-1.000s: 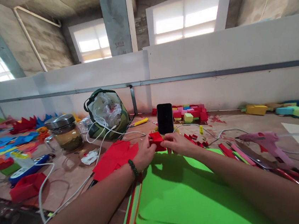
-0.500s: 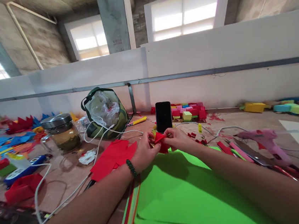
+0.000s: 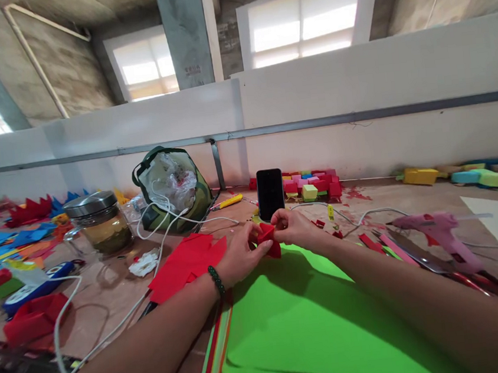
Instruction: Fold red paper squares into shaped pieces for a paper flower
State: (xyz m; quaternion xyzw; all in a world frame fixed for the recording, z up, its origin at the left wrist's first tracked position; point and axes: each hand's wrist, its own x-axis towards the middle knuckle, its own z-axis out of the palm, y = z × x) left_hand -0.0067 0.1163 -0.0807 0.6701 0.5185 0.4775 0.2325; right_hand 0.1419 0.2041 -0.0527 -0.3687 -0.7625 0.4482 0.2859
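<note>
Between my two hands is a small folded red piece (image 3: 269, 241), of paper or thin foam by its look, held above the far edge of a stack of green sheets (image 3: 298, 318). My left hand (image 3: 242, 252), with a dark beaded bracelet at the wrist, pinches it from the left, thumb across its front. On the other side my right hand (image 3: 297, 229) grips the upper right edge with closed fingertips. Flat red cut pieces (image 3: 186, 263) lie left of my left wrist. A dark-screened phone (image 3: 270, 193) stands upright just beyond the hands.
A pink glue gun (image 3: 445, 231) and scissors (image 3: 426, 260) lie at right. At left stand a lidded glass jar (image 3: 102, 225) and a camouflage bag (image 3: 196, 192); a white cable (image 3: 161, 261) trails past. Small coloured blocks (image 3: 315, 185) and a yellow cutter (image 3: 231, 201) lie behind.
The red piece has been turned slightly between the fingers, and its folded faces now show differently. Both hands stay on it. The whole view has shifted a little.
</note>
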